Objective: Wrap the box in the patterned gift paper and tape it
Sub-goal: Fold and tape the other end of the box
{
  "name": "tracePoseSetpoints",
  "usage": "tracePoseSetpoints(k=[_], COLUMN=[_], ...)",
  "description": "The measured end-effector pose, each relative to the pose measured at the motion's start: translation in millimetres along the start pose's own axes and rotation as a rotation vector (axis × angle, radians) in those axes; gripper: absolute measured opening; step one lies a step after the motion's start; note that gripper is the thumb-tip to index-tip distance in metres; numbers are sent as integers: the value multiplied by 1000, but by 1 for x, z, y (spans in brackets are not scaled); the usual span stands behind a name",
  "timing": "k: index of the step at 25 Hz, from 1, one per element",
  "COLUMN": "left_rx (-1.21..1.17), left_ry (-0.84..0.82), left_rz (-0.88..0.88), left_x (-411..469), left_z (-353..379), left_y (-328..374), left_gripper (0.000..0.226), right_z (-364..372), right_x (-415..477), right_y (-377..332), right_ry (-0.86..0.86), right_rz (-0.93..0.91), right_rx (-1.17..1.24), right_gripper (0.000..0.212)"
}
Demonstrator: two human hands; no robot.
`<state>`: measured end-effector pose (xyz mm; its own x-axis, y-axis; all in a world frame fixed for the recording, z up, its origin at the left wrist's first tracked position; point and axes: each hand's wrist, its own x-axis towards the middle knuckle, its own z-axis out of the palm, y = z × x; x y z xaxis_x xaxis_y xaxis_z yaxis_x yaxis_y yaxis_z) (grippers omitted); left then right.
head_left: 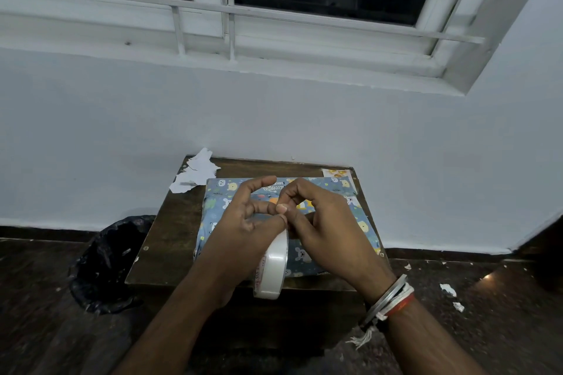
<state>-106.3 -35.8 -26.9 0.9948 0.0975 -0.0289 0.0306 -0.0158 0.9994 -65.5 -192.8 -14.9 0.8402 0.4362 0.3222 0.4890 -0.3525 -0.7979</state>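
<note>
The box (359, 222) lies flat on a small dark wooden table (173, 222), covered in blue gift paper with cartoon animals. Above its near half I hold a roll of clear tape (272, 268) on edge. My left hand (243, 222) grips the roll from the left, thumb on its top rim. My right hand (323, 222) pinches at the tape's top edge with thumb and curled fingers, right where the two hands meet. Both hands hide the middle of the box's top.
Torn white paper scraps (195, 175) lie at the table's far left corner, and a small sticker sheet (336, 173) at the far right. A black bin bag (106, 262) stands on the floor to the left. Paper bits (447, 289) litter the floor on the right. A wall rises just behind the table.
</note>
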Motion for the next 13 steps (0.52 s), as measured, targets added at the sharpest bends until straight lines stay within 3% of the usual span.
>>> tracePoseSetpoints(k=[13], left_rx=[-231], left_ry=[18], left_rz=[-44], left_x=[-5], left_z=[-4], left_y=[3], left_gripper=[57], right_z=[3], right_x=[7], right_y=[-1], right_ry=[145], right_rz=[170], right_rx=[56], right_gripper=[6])
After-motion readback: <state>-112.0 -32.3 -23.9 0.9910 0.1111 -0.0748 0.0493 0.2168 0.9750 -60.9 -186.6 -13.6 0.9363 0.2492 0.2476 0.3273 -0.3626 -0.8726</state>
